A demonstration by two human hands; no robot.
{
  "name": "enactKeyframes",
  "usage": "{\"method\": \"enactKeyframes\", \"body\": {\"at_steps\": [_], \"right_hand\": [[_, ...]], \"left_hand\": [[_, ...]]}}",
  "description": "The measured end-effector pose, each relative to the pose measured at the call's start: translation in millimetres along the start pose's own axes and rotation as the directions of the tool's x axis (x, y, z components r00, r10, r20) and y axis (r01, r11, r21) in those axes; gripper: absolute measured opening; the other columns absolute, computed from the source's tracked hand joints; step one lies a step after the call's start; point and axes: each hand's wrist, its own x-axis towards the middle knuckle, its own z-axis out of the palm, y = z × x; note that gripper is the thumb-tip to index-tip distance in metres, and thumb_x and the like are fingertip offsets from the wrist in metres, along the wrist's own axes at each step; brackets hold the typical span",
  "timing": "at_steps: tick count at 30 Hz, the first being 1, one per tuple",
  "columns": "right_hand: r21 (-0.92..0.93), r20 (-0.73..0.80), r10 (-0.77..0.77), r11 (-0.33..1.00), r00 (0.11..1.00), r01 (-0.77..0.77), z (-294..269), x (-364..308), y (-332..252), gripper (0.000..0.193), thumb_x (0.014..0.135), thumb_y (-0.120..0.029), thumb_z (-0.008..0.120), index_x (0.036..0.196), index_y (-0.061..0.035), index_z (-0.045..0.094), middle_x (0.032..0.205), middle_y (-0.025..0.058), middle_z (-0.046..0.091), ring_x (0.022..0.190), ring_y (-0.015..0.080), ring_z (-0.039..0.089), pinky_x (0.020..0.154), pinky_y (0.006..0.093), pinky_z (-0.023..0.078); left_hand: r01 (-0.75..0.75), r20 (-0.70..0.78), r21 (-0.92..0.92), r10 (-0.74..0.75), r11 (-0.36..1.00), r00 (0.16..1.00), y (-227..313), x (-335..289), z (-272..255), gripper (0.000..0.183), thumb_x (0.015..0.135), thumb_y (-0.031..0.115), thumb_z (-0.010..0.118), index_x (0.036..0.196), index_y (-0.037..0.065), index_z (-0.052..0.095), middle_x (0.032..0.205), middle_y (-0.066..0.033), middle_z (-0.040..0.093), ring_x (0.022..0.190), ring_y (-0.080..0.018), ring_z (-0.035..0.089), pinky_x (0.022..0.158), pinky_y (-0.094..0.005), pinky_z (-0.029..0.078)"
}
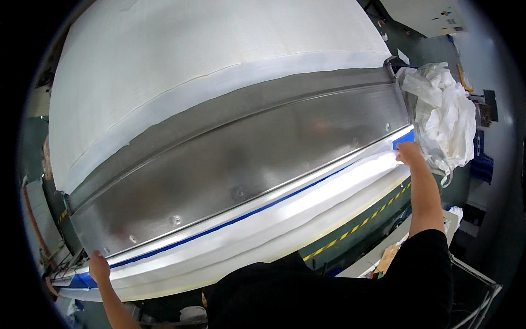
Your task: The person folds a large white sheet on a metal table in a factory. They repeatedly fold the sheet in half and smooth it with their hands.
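A long white cloth (290,219) lies in folds along the near side of a wide metal plate (285,142). My right hand (408,153) is closed on the right end of this cloth, close to a blue patch (404,140). At the far left end, my left hand (99,267) has its fingers bent at the plate's near left corner, pinching what looks like the cloth's left end; its fingertips are partly hidden. Between my hands, a blue strip (235,220) runs along the plate's front edge.
Beyond the plate, a broad white sheet (219,38) spreads over the far side. Crumpled white fabric (444,115) hangs at the right end. Yellow-black floor tape (359,226) and a side table (378,255) lie at the lower right.
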Motion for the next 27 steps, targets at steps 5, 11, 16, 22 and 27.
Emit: {"method": "enactKeyframes", "body": {"at_steps": [5, 11, 16, 22, 27], "right_hand": [[0.058, -0.065, 0.191, 0.981, 0.979, -0.187, -14, 2, -9, 0.042, 0.074, -0.035, 0.069, 0.108, -0.0122, 0.06, 0.099, 0.0114, 0.066, 0.093, 0.0299, 0.064, 0.08, 0.043, 0.051], [0.225, -0.136, 0.191, 0.962, 0.972, -0.157, -28, 3, -41, 0.042, 0.068, -0.026, 0.073, 0.104, -0.0081, 0.061, 0.1, 0.0129, 0.065, 0.097, 0.0324, 0.062, 0.081, 0.0417, 0.051], [0.74, 0.098, -0.149, 0.672, 0.984, 0.028, -24, -5, -98, 0.056, 0.058, -0.024, 0.077, 0.109, -0.0065, 0.06, 0.094, 0.0144, 0.066, 0.087, 0.0287, 0.063, 0.078, 0.0347, 0.05], [0.962, 0.079, -0.311, 0.274, 0.947, 0.01, -30, -34, -173, 0.054, 0.06, -0.016, 0.079, 0.107, 0.0001, 0.058, 0.091, 0.0074, 0.063, 0.082, 0.0164, 0.059, 0.076, 0.0285, 0.048], [0.981, 0.013, -0.336, 0.185, 0.942, 0.053, -65, -72, -260, 0.051, 0.068, -0.02, 0.08, 0.108, 0.0024, 0.057, 0.085, 0.0055, 0.063, 0.076, 0.0126, 0.058, 0.071, 0.0256, 0.047]], "left_hand": [[0.021, -0.021, -0.012, -0.021, 1.0, 1.0, 2, 16, -7, 0.022, 0.084, 0.016, 0.05, 0.101, 0.01, 0.063, 0.093, -0.0194, 0.065, 0.087, -0.0388, 0.062, 0.073, -0.0476, 0.049], [-0.017, -0.107, -0.1, 0.007, 0.995, 0.994, 14, 28, 8, 0.022, 0.086, 0.019, 0.051, 0.101, 0.01, 0.064, 0.096, -0.0183, 0.065, 0.088, -0.0382, 0.062, 0.073, -0.0469, 0.05], [-0.104, -0.19, -0.3, 0.048, 0.948, 0.981, 42, 25, 12, 0.022, 0.087, 0.017, 0.052, 0.102, 0.007, 0.064, 0.095, -0.0166, 0.066, 0.085, -0.0356, 0.063, 0.073, -0.0439, 0.05], [-0.171, -0.255, -0.578, 0.022, 0.798, 0.967, 84, -13, -1, 0.022, 0.088, 0.017, 0.055, 0.102, 0.004, 0.064, 0.092, -0.0152, 0.067, 0.084, -0.0293, 0.065, 0.073, -0.0364, 0.051], [-0.187, -0.183, -0.851, 0.056, 0.491, 0.981, 141, -59, -10, 0.02, 0.089, 0.014, 0.058, 0.105, 0.003, 0.064, 0.091, -0.0113, 0.067, 0.08, -0.021, 0.065, 0.07, -0.0302, 0.051]]}}
